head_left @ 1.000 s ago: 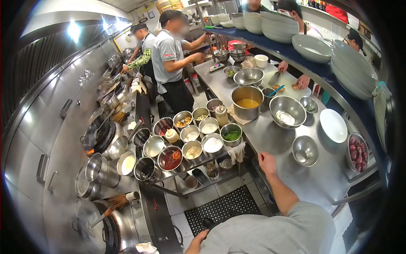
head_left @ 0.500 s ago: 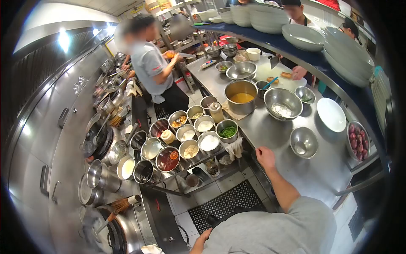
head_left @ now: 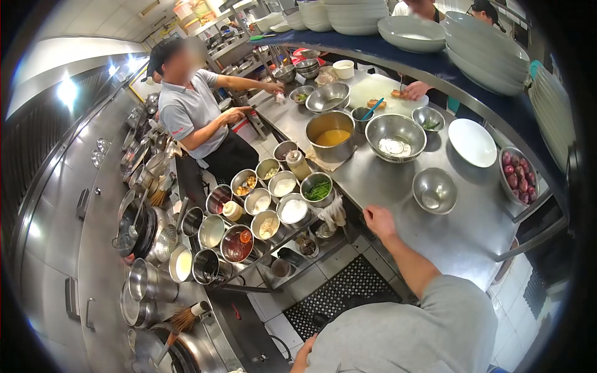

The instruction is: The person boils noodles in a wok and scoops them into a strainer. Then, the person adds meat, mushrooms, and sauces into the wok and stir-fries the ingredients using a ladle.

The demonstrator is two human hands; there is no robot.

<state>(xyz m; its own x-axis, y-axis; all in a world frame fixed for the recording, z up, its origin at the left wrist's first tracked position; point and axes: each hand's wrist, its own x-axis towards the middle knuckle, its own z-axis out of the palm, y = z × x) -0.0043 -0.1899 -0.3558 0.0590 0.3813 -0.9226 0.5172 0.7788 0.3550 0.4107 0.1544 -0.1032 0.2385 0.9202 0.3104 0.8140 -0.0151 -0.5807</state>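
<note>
My right hand rests at the near edge of the steel counter, fingers curled in and nothing seen in them. Close by stand an empty steel bowl and a pot of green vegetables. My left hand hangs low beside my grey shirt, mostly hidden, so its fingers cannot be made out. Left of my right hand is a rack of steel pots, with a white powder or paste, a red sauce and a squeeze bottle among them.
A co-worker stands by the rack, one arm stretched to the counter. Across it, another person's hand is at browned food on a board. Also there are a soup pot, a white plate, red onions and a black floor mat.
The co-worker has turned toward the counter and reached an arm out to it. The scene has shifted left and up in view. My right hand still rests at the counter edge.
</note>
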